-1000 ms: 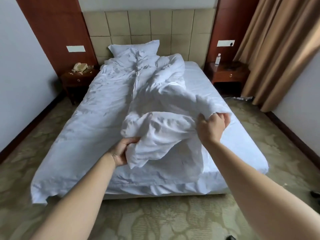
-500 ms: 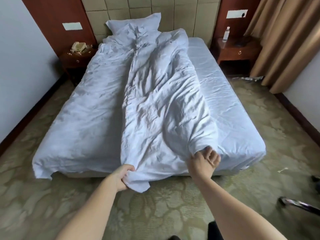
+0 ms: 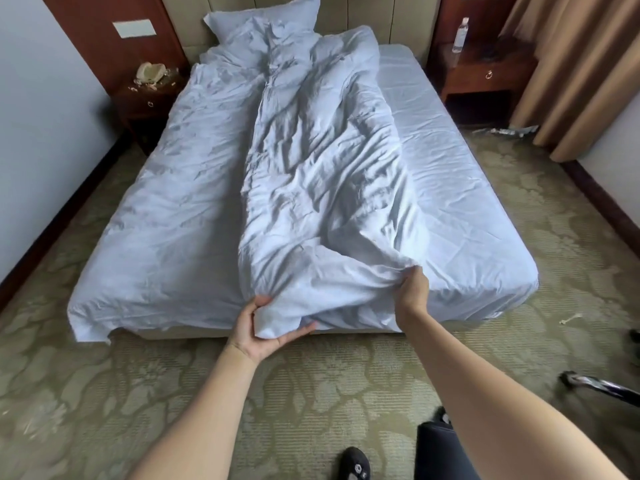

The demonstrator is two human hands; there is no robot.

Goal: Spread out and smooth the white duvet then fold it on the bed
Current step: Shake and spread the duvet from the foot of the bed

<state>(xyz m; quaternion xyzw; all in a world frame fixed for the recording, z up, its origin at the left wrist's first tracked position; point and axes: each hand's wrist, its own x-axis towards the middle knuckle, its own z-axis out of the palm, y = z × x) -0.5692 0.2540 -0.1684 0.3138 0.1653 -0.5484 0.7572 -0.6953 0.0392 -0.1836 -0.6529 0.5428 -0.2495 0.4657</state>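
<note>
At the foot of the bed (image 3: 450,209), lower centre of frame:
Duvet: white duvet (image 3: 311,168) lies bunched lengthwise down the middle and left of the bed, doubled over itself, creased; bare sheet shows at right.
Left hand: left hand (image 3: 263,330) cups the foot-end corner from below, fingers (image 3: 298,332) curled round the cloth.
Right hand: right hand (image 3: 414,292) pinches the folded edge, knuckles up; fingertips hidden in fabric.
Why held so: likely two grips on the hem to draw the upper layer rightward and open it flat.
Around: pillow (image 3: 263,15) at top; nightstands upper left and right, bottle (image 3: 460,34) on the right one; curtain (image 3: 581,64) far right.
In the way: nothing on the sheet; metal bar (image 3: 602,388) on the floor at lower right, near the feet.
</note>
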